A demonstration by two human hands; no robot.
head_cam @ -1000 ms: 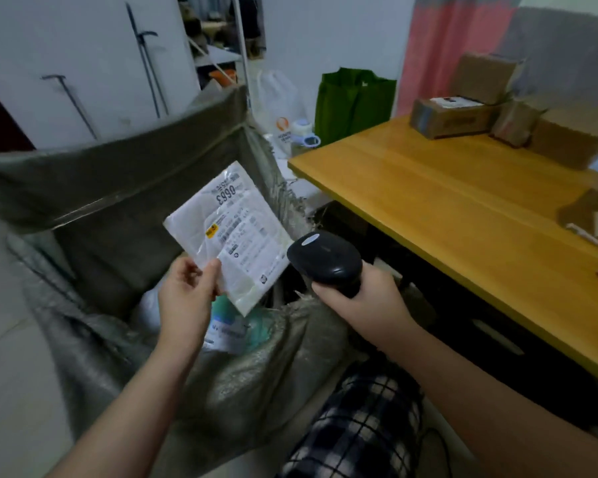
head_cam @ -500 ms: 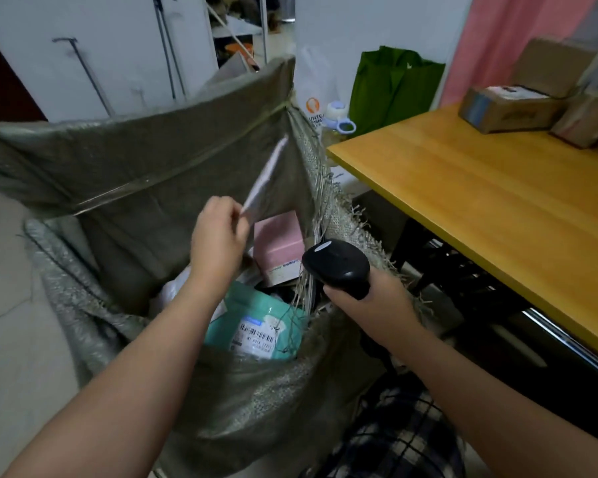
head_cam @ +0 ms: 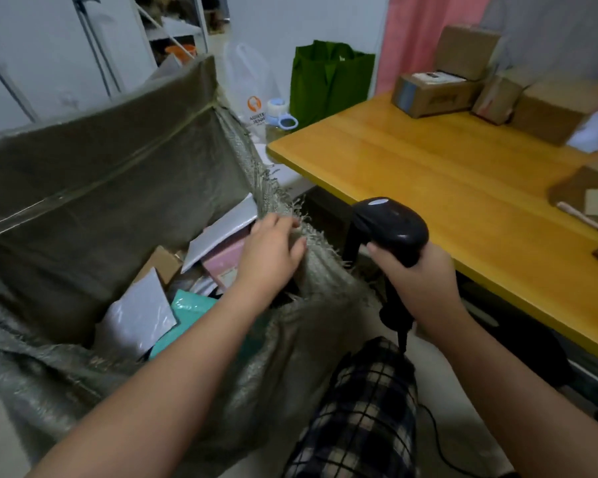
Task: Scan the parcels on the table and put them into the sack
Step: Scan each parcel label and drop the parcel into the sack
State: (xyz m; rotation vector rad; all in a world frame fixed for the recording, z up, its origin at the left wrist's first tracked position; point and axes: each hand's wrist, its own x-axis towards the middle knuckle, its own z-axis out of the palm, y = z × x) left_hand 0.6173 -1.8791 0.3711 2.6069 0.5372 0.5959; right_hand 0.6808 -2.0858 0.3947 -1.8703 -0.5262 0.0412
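Left hand [head_cam: 273, 257] loose, empty, over sack [head_cam: 101, 208] rim (fingertips [head_cam: 292, 225] blurred); right hand [head_cam: 425, 284] gripping scanner [head_cam: 389, 227]

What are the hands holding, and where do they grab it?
The right hand grips the black scanner by its handle, under the head. The left hand holds nothing; its fingers are loose over the sack's frayed edge.

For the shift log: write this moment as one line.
left hand open over sack | right hand grips barcode scanner | cardboard boxes on wooden table

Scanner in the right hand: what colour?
The scanner is black, with a pale oval badge on top; the head view shows it.
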